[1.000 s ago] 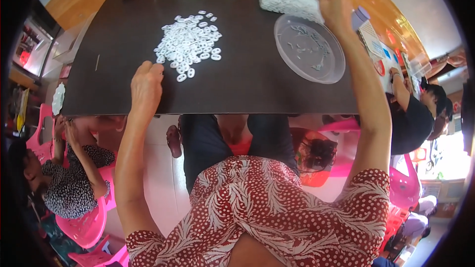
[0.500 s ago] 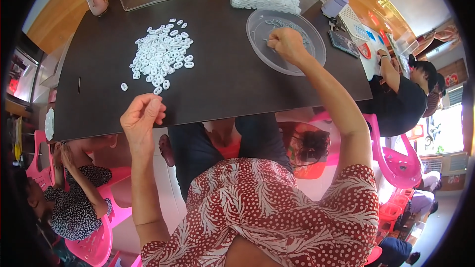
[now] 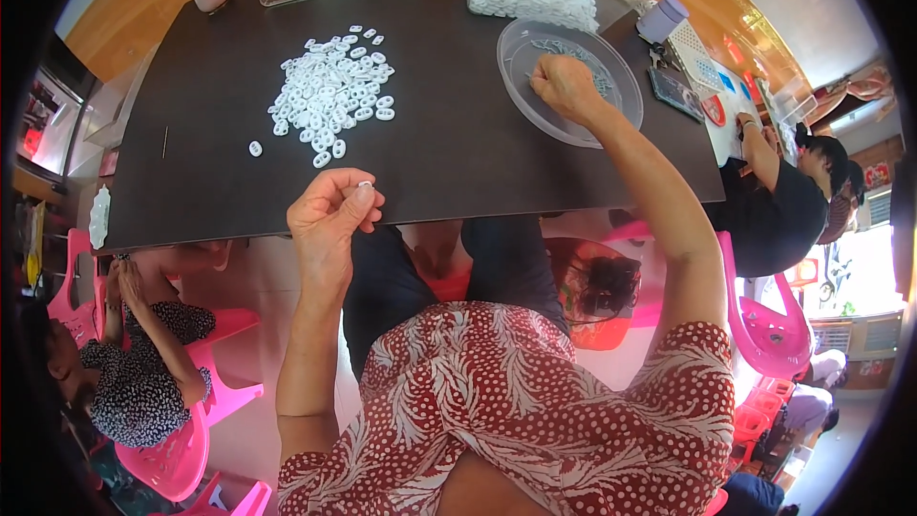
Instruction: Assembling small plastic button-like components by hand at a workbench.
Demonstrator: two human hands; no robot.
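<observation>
Left hand (image 3: 327, 213) pinches a small white piece (image 3: 366, 184) | Right hand (image 3: 565, 91) curls over a round clear tray (image 3: 519, 57), grip hidden | White two-holed pieces (image 3: 330, 91) heap beyond the left | Slack pinch near the edge of the dark table (image 3: 449, 134) could drop the piece

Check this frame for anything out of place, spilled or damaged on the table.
One white piece lies apart, left of the pile, so it looks like a stray. Farther left, a thin stick lies by itself, unlike the white pieces. I see no clear damage.
</observation>
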